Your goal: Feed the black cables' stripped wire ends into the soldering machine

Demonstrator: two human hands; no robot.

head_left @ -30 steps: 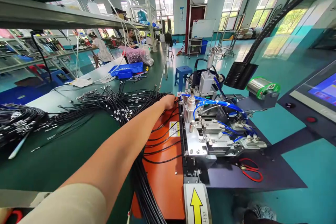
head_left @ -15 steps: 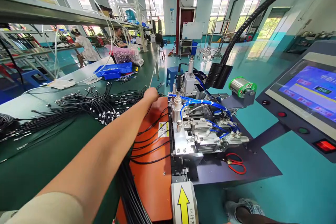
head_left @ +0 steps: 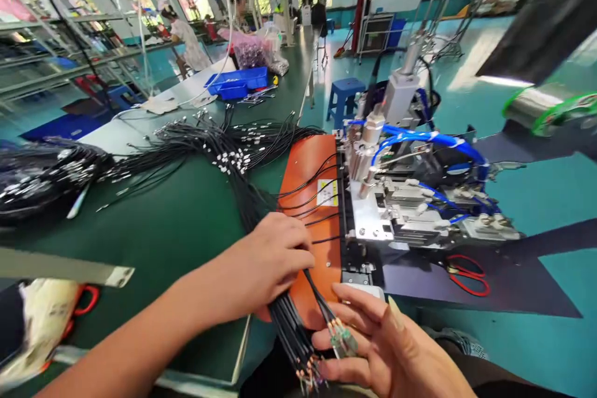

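Observation:
My left hand (head_left: 280,255) is closed around black cables (head_left: 319,295), above a thick bundle of black cables (head_left: 284,317) that hangs over the table's edge. Copper-coloured stripped ends show at the bottom of the bundle. My right hand (head_left: 373,348) is palm up with fingers apart, beside the cable ends. A small greenish piece (head_left: 342,341) lies at its fingers by the stripped tips; blur hides what it is. Several single cables cross the orange plate (head_left: 314,158) into the metal machine (head_left: 373,224).
Red-handled scissors (head_left: 467,275) lie on the machine's dark base. More black cables with white connectors (head_left: 233,160) spread over the green table (head_left: 196,217). Farther back are blue trays (head_left: 245,79), a blue stool (head_left: 345,96) and people at work. A wire spool (head_left: 541,109) stands at right.
My left hand has come back from the far end of the orange plate to the cable bundle. My right hand has come into view near the cable ends. The camera has tilted down.

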